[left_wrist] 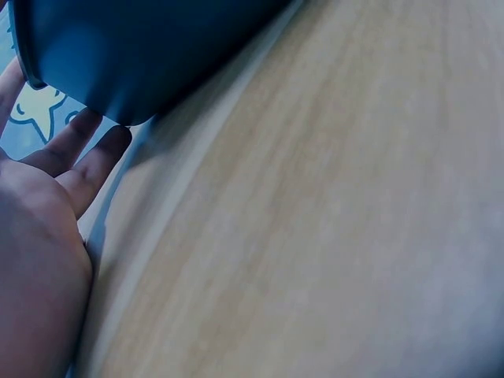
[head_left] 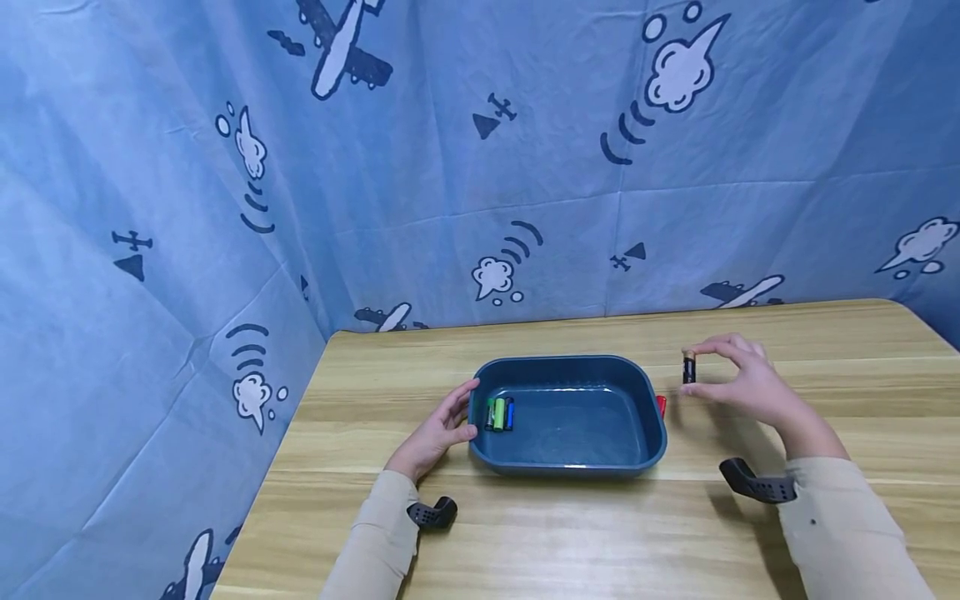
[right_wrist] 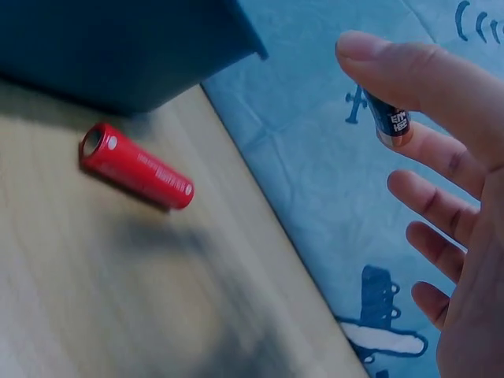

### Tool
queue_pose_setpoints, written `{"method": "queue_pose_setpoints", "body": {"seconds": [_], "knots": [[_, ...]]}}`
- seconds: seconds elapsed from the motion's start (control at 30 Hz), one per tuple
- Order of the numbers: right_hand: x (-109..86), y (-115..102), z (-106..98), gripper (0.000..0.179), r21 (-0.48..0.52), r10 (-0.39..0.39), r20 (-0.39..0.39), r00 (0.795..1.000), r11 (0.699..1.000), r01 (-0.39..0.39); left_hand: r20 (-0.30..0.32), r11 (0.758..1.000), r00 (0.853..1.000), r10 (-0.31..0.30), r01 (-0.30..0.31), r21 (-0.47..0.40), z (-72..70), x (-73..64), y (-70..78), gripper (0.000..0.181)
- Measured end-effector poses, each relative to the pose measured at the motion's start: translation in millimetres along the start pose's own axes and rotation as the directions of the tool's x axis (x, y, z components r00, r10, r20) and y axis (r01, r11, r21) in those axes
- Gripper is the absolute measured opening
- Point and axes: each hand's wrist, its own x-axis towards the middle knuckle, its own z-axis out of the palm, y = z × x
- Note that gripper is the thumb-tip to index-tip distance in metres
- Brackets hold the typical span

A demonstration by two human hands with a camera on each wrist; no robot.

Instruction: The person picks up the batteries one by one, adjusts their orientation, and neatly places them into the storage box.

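Observation:
My right hand (head_left: 738, 379) pinches a black battery with a copper-coloured end (head_left: 689, 368) between thumb and index finger, above the table right of the bin; its other fingers are spread apart. A red battery (right_wrist: 138, 168) lies on the table beside the bin's right wall, partly hidden by the rim in the head view. My left hand (head_left: 437, 427) rests with fairly straight fingers against the left end of the dark blue plastic bin (head_left: 566, 469). Inside the bin, by its left wall, a dark green-topped battery (head_left: 490, 414), a light green battery (head_left: 499, 414) and a blue battery (head_left: 509, 413) stand side by side.
The bin stands on a wood-grain table (head_left: 585, 542). Behind the table and to its left hangs a blue cloth (head_left: 420, 183) printed with planes and clouds. A black wrist mount (head_left: 757, 483) sticks out from the right sleeve, another (head_left: 433, 513) from the left.

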Motion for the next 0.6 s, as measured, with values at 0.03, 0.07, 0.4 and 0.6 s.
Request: {"method": "queue_pose_setpoints", "body": {"seconds": [0.03, 0.07, 0.4, 0.6], "knots": [[1.0, -1.9, -0.6, 0.056, 0.001, 0.0, 0.0, 1.0, 1.0, 0.0, 0.0, 1.0, 1.0, -0.003, 0.003, -0.004, 0.2, 0.0, 0.3, 0.065], [2.3, -3.9, -1.3, 0.056, 0.003, -0.003, 0.002, 1.0, 1.0, 0.003, 0.001, 1.0, 1.0, -0.002, 0.002, -0.003, 0.3, -0.1, 0.6, 0.065], [15.2, -30.7, -5.6, 0.058, 0.018, -0.013, 0.029, 0.999, 1.0, 0.013, 0.004, 1.0, 1.0, 0.002, -0.002, -0.001, -0.3, 0.5, 1.1, 0.065], [18.8, -44.4, -1.7, 0.057, 0.009, -0.07, 0.019, 0.997, 0.998, 0.07, 0.017, 1.0, 1.0, 0.013, -0.013, -0.007, -1.0, 0.1, 0.3, 0.066]]}}
